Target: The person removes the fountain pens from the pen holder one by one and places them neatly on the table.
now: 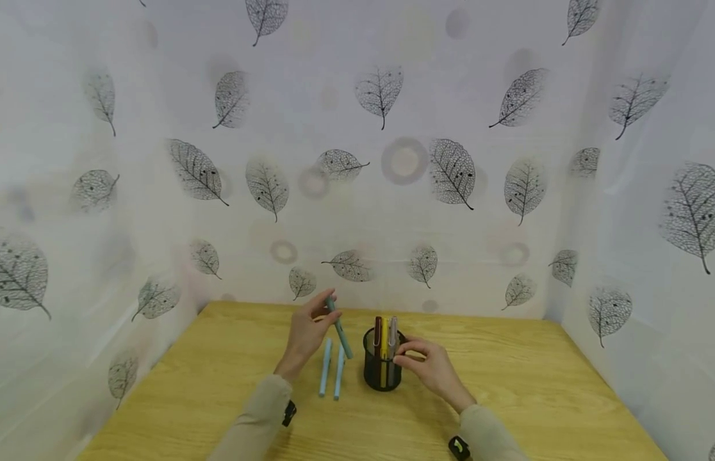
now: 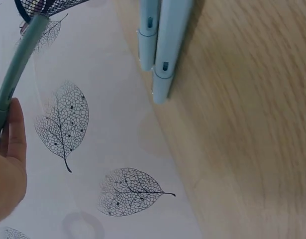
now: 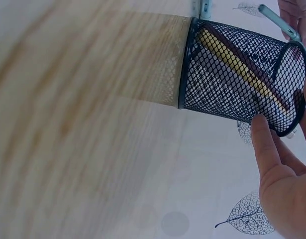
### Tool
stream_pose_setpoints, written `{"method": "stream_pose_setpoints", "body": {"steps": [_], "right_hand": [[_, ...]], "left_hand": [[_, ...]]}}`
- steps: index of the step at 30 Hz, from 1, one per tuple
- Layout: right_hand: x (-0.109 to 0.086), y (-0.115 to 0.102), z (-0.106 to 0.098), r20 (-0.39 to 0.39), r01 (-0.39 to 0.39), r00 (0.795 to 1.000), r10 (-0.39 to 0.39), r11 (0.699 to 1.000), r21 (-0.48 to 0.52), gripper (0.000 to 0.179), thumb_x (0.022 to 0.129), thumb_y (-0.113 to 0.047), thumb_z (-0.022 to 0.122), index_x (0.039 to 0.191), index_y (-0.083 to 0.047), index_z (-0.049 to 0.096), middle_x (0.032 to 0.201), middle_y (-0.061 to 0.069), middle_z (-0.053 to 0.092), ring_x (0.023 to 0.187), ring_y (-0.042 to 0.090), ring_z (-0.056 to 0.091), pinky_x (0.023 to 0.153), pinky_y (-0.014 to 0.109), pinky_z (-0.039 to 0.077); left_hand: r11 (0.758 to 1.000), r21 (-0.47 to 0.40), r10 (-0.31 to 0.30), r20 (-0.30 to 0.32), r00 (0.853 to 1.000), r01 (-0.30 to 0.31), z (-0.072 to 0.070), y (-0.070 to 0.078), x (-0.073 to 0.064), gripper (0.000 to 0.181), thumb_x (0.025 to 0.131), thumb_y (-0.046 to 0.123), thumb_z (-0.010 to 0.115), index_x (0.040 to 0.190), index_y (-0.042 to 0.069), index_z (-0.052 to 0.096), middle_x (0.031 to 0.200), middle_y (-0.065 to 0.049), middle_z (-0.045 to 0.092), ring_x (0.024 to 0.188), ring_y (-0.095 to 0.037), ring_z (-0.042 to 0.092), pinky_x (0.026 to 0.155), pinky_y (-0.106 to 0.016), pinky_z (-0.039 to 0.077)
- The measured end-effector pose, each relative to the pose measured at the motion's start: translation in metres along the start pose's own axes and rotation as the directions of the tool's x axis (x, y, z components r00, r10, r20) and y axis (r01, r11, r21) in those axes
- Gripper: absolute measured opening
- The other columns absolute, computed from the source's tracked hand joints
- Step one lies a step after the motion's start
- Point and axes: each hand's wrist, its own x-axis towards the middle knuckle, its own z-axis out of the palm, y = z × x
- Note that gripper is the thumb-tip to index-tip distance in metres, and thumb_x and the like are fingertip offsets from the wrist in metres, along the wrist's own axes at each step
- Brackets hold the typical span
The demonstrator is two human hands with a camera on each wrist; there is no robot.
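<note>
A dark green pen (image 1: 339,330) is pinched between the thumb and fingers of my left hand (image 1: 307,331). It slants down to the right, its lower end near the pen holder. The black mesh pen holder (image 1: 373,378) stands upright on the table. My right hand (image 1: 434,368) grips its right side near the rim, as the right wrist view also shows with the fingers (image 3: 266,149) against the mesh. Inside the holder are a dark red pen (image 1: 377,330), a yellow pen (image 1: 384,336) and a silver-grey pen (image 1: 393,330). Two light blue pens (image 1: 325,371) lie side by side left of it.
The wooden table (image 1: 230,378) carries these things. A white curtain (image 1: 311,224) printed with leaves hangs behind and along both sides. Dark bands with small devices sit on both wrists, the right one (image 1: 459,447) near the table's front.
</note>
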Motion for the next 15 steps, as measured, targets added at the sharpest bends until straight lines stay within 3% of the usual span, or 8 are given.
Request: {"method": "stream_pose_setpoints", "body": {"steps": [4,8,15], "right_hand": [[0.000,0.001,0.000,0.002,-0.006,1.000,0.006,1.000,0.014,0.012,0.086,-0.020,0.075,0.092,-0.010,0.074,0.142,0.022,0.052,0.132,0.041,0.048,0.089,0.032,0.057],[-0.001,0.001,0.000,-0.003,-0.018,1.000,0.018,1.000,0.016,0.011,0.085,-0.020,0.076,0.092,-0.012,0.074,0.142,0.021,0.052,0.133,0.040,0.048,0.089,0.030,0.057],[0.001,0.000,0.001,0.000,0.002,1.000,-0.002,1.000,0.002,0.011,0.086,-0.019,0.075,0.092,-0.011,0.074,0.142,0.022,0.052,0.132,0.041,0.048,0.090,0.032,0.057]], "left_hand": [[0.999,0.032,-0.038,0.012,0.999,0.038,-0.005,-0.005,-0.003,0.046,0.088,0.007,0.071,0.133,0.013,0.061,0.125,-0.012,0.067,0.098,-0.023,0.070,0.080,-0.024,0.058],[0.997,-0.016,-0.075,0.038,0.996,0.075,-0.007,-0.009,-0.005,0.043,0.087,0.007,0.073,0.128,0.014,0.065,0.121,-0.011,0.068,0.090,-0.021,0.071,0.076,-0.025,0.059],[0.989,-0.056,-0.131,0.114,0.985,0.138,-0.015,-0.018,-0.003,0.040,0.084,0.001,0.074,0.123,0.006,0.066,0.116,-0.020,0.069,0.085,-0.019,0.072,0.072,-0.030,0.060]]}}
